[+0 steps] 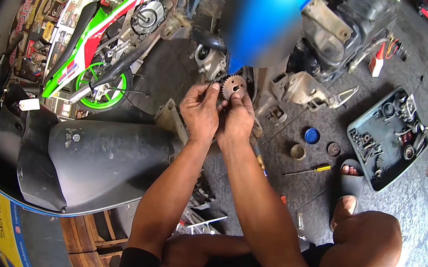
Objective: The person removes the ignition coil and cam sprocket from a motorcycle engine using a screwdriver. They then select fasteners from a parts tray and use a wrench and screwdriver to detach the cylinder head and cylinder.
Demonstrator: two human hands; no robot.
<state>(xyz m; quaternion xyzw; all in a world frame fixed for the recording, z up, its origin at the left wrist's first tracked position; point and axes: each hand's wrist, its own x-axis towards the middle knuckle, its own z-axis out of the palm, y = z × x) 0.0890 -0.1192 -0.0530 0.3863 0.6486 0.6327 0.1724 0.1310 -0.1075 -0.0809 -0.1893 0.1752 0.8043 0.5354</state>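
Both my hands meet in front of a partly stripped engine. My right hand (pixel 238 119) grips a toothed metal gear (pixel 229 89), its thumb on the gear's face below a dark central hole. My left hand (pixel 200 113) is closed in a pinch beside the gear's left edge; what its fingertips hold, if anything, is too small to tell. Just beyond the fingers is a grey metal engine part (pixel 210 61). A blurred blue shape (pixel 261 23) covers the area above the gear.
At left stand a dark scooter body (pixel 108 160) and a green-white-red motorcycle (pixel 103 27). On the floor at right lie a parts tray (pixel 387 170), a yellow-handled screwdriver (pixel 323 168), a blue cap (pixel 311 135), a small round tin (pixel 298 152) and a white bottle (pixel 376 65).
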